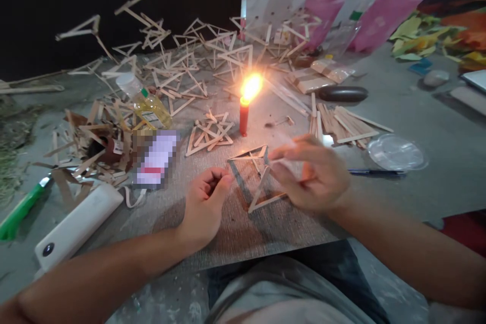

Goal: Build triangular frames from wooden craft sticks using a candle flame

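A small frame of wooden craft sticks (255,178), built of triangles, stands on a grey mat (235,233) in front of me. My right hand (317,174) pinches a pale stick against the frame's upper right side. My left hand (205,205) rests on the mat just left of the frame, fingers curled into a loose fist, thumb near the frame's left corner; I see nothing in it. A lit red candle (244,114) burns just behind the frame.
Several finished stick triangles (208,134) lie behind and to the left. Loose sticks (343,124) are piled at right by a clear plastic lid (397,153) and a pen (375,173). An oil bottle (146,104), white power bank (78,225) and green-handled tool (21,207) lie left.
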{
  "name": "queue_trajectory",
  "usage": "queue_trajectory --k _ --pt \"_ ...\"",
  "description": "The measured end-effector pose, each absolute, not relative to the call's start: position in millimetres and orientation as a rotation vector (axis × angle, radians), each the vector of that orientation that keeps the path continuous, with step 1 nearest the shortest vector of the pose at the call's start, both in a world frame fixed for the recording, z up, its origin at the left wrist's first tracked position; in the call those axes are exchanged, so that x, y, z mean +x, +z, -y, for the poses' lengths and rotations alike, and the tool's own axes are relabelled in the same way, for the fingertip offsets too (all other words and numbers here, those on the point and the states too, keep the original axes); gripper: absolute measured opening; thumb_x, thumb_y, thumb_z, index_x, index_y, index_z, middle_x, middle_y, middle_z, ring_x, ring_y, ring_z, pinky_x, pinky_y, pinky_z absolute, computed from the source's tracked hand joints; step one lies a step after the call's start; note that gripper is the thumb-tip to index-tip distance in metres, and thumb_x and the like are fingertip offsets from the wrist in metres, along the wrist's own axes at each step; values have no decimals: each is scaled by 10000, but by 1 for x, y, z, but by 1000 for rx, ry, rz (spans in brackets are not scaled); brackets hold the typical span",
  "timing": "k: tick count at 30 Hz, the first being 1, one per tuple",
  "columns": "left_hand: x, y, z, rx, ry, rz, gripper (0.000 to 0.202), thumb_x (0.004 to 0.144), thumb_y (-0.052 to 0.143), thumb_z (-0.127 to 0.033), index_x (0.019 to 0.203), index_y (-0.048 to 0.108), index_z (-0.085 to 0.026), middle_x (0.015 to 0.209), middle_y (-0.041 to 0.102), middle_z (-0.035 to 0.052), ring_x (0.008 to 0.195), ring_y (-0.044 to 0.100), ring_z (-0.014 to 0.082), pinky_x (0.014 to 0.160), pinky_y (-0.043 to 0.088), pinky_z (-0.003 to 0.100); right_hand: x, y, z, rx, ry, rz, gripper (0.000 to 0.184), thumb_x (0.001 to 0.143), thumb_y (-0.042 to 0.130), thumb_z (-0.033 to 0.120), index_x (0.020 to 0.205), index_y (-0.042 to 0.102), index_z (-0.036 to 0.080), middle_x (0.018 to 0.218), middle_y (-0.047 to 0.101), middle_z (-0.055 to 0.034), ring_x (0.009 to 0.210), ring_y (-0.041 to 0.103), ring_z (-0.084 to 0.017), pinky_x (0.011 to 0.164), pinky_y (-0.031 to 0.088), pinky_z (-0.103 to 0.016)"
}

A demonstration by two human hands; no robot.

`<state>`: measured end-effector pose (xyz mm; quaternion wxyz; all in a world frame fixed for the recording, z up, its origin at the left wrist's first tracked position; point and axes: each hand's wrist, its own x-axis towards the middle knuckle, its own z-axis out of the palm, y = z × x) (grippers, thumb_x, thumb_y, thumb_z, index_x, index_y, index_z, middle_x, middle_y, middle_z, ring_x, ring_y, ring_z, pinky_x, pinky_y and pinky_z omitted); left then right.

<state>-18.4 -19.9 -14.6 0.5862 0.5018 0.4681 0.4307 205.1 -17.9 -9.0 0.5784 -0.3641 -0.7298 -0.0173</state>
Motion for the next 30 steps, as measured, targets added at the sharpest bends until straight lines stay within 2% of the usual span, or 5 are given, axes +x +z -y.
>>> queue_trajectory --k 7,12,16,22,30 --pt "-15 -9 27 1099 931 -975 337 811 801 -457 730 641 -172 585 459 -58 531 333 79 501 287 217 189 -7 30 -795 60 1953 262 886 710 83 1041 586 256 1026 828 -2 892 744 -190 809 526 -387" --pt "-16 -12 27 1068 884 -918 382 812 821 -509 753 660 -168 616 505 -39 541 357 82 507 291 223 190 -12 27 -791 17 1939 250 909 688 76 1046 590 261 969 824 28 858 735 -165 798 493 -366" --pt "-16 -14 25 1046 856 -884 380 814 834 -499 754 661 -166 584 459 -56 526 323 75 505 267 225 192 -11 27 -801 -11 1937 256 910 675 64 1051 606 266 879 805 37 839 723 -161 786 481 -357" --pt "-15 -13 22 979 836 -893 370 824 820 -495 787 657 -165 576 422 -71 519 299 71 494 221 224 190 -9 26 -778 29 1908 259 892 727 93 1054 600 251 894 818 10 780 737 -160 782 501 -366" --pt "-14 -12 22 943 838 -884 371 799 833 -488 783 652 -164 579 428 -73 512 310 68 492 231 221 191 -10 23 -735 64 1926 245 916 671 69 1051 607 263 881 817 13 738 743 -145 757 536 -344"
